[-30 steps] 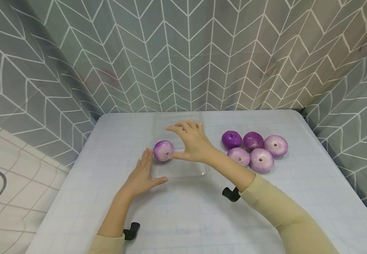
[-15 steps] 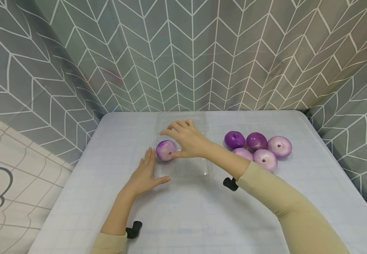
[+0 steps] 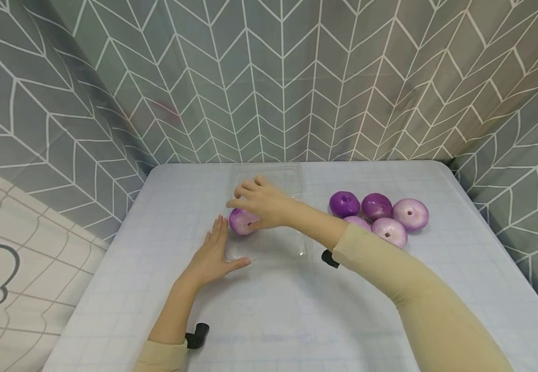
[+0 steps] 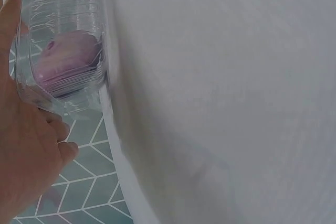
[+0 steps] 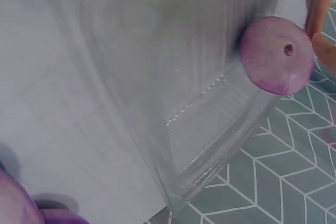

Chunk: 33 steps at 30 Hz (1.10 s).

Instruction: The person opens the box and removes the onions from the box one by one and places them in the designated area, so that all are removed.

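Note:
A red onion point(image 3: 241, 221) sits in the left part of a clear plastic clamshell box point(image 3: 292, 245), whose lid point(image 3: 278, 173) lies folded back. My right hand point(image 3: 264, 204) is over this onion with fingers spread and bent, the index fingertip past its far side and the thumb overlapping its near side. In the right wrist view the onion point(image 5: 275, 56) shows almost whole, fingertips at its edge. Along the box's left side rests my left hand point(image 3: 208, 256), fingers straight and thumb stretched out along the front. The left wrist view shows the onion point(image 4: 68, 59) through the box wall point(image 4: 63, 9).
Several more red onions point(image 3: 377, 206) stand grouped to the right of the box, partly behind the right forearm. All this is on a white-covered table point(image 3: 269, 330). A patterned grey curtain point(image 3: 282, 77) hangs behind and at the sides.
My right hand has moved left and come closer over the onion in the box. The left hand stays at the box's side, and the onion keeps its place.

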Motion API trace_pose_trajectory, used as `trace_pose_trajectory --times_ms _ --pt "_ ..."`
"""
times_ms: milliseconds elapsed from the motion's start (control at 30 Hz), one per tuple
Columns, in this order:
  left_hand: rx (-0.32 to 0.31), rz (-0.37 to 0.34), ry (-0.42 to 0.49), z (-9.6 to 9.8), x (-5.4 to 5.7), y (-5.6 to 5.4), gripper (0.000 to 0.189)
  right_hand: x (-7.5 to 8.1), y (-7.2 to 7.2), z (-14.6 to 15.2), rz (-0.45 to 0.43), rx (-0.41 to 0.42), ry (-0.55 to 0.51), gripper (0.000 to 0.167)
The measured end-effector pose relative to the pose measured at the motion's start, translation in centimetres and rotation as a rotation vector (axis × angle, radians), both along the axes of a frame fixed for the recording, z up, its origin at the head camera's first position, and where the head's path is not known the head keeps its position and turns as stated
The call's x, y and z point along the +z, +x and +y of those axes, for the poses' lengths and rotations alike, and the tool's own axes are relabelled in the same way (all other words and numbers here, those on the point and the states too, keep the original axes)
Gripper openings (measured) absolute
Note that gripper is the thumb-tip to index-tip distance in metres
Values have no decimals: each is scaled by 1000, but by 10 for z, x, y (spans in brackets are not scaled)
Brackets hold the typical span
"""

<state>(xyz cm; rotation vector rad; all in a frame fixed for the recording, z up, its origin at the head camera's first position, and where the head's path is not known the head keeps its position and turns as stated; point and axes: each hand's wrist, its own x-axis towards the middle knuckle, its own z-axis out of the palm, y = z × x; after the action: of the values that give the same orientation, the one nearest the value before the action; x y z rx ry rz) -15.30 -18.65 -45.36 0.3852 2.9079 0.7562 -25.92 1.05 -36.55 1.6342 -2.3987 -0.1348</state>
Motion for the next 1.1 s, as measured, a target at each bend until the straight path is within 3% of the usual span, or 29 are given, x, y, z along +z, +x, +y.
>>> trace_pose_trajectory --times_ms 200,533,700,900,1100 --pt "9 0 2 0 -2 0 123 -5 -4 -6 121 77 133 68" --pt "3 7 12 0 -1 1 123 -17 -10 -16 255 77 401 80" --pt "1 3 7 0 -1 1 123 -26 -9 -10 222 76 425 79" --pt "7 0 -9 -1 1 -1 125 -36 -10 3 141 44 338 77" --pt "12 0 1 -1 1 -1 124 -40 -10 14 56 3 305 86"
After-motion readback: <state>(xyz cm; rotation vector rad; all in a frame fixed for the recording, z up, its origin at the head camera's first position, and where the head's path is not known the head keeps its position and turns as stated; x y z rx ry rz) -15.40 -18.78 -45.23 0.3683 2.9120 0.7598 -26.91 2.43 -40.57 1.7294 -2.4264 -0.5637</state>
